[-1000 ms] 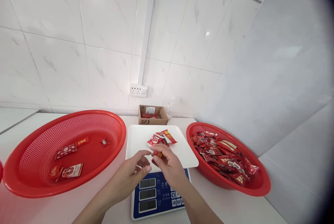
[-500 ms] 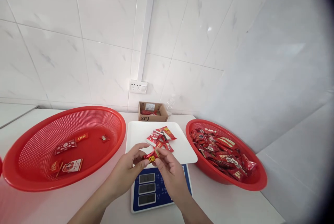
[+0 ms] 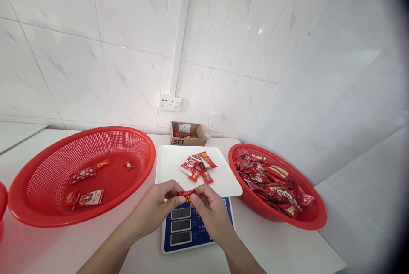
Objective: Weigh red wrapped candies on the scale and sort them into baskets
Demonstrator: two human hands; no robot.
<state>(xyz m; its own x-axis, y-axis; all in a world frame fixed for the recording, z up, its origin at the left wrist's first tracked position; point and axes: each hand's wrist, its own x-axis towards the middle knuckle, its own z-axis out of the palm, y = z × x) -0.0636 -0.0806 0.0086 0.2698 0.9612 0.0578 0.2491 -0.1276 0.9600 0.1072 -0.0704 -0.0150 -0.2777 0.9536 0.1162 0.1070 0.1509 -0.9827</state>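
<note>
Between my two hands is a small red wrapped candy (image 3: 188, 194) with yellow print. My left hand (image 3: 162, 206) pinches its left end between thumb and fingers. On its right end, my right hand (image 3: 209, 210) pinches in the same way, and the fingers partly cover the wrapper. Both hands are above the front edge of the white weighing pan (image 3: 169, 159) of a digital scale (image 3: 188, 244) with a blue panel. Several red candy packets (image 3: 196, 166) lie in a small heap on the pan, just beyond my fingers.
At the left, a large red plastic basket (image 3: 41, 218) holds several packets. On the right, another red basket (image 3: 306, 223) is filled with red-wrapped candies. A small cardboard box (image 3: 191, 142) with red packets stands behind the scale, beside a clear plastic bottle (image 3: 209, 127). A tiled wall rises behind.
The candy has been turned between my fingers, so less of its yellow print shows. Both hands keep their pinch on it. The view has shifted slightly.
</note>
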